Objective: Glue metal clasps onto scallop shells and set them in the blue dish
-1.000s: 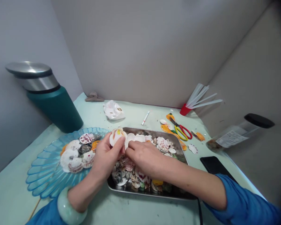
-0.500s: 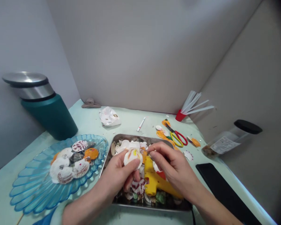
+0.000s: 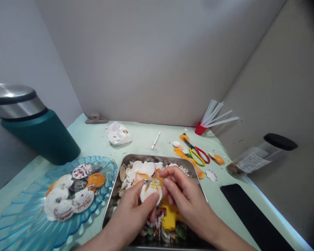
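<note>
My left hand (image 3: 136,205) pinches a white scallop shell (image 3: 149,196) with orange and yellow marks between thumb and fingers. A silver safety pin (image 3: 149,181) lies across the shell's upper edge. At the pin's right end, the thumb and fingertips of my right hand (image 3: 185,197) are pressed together on it. Both hands are above a metal tray (image 3: 159,157) full of shells. Partly hidden under my right hand, a yellow glue gun (image 3: 169,218) rests on those shells.
A blue scalloped dish (image 3: 21,223) with shells and pins stands left, near a teal bottle (image 3: 42,136). Scissors (image 3: 199,155) lie among orange shells behind the tray. Rightward are a red cup of glue sticks (image 3: 200,129), a black slab (image 3: 248,209) and a jar (image 3: 256,157).
My right hand has come down to the shell's upper edge, where the safety pin now shows. The shell is a little lower over the tray, and the whole view has shifted slightly.
</note>
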Demonstrator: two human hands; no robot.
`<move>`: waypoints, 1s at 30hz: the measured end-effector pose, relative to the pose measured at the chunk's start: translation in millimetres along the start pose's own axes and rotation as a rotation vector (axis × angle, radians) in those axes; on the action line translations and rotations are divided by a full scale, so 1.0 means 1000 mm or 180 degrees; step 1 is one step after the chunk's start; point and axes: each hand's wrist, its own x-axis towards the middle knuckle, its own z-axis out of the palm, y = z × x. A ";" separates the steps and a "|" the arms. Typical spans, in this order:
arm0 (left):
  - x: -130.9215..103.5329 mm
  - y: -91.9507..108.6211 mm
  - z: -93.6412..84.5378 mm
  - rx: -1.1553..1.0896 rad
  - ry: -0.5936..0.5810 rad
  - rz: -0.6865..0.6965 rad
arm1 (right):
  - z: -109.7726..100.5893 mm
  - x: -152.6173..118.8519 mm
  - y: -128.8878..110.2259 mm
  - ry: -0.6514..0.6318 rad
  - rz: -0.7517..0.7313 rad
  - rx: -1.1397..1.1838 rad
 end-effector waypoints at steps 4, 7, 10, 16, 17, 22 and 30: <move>-0.003 -0.001 0.001 0.0046 -0.0014 0.0063 | -0.001 -0.002 -0.004 -0.0077 0.0048 -0.0088; -0.004 -0.001 0.001 0.0063 -0.0037 0.0100 | -0.001 -0.003 -0.008 -0.0093 0.0013 -0.0207; -0.004 -0.001 0.000 0.0154 -0.0013 0.0167 | -0.001 -0.003 -0.010 -0.0055 -0.0056 -0.0359; -0.005 -0.003 0.000 0.0263 0.0050 0.0264 | 0.001 -0.001 -0.009 0.0013 -0.0175 -0.0509; -0.006 -0.003 0.001 0.0279 0.0066 0.0256 | 0.000 -0.001 -0.009 0.0019 -0.0202 -0.0526; -0.007 -0.003 0.001 0.0369 0.0114 0.0228 | 0.000 -0.004 -0.009 0.0028 -0.0356 -0.0567; -0.007 -0.003 0.000 0.0404 0.0177 0.0328 | 0.001 -0.005 -0.008 0.0067 -0.0479 -0.0609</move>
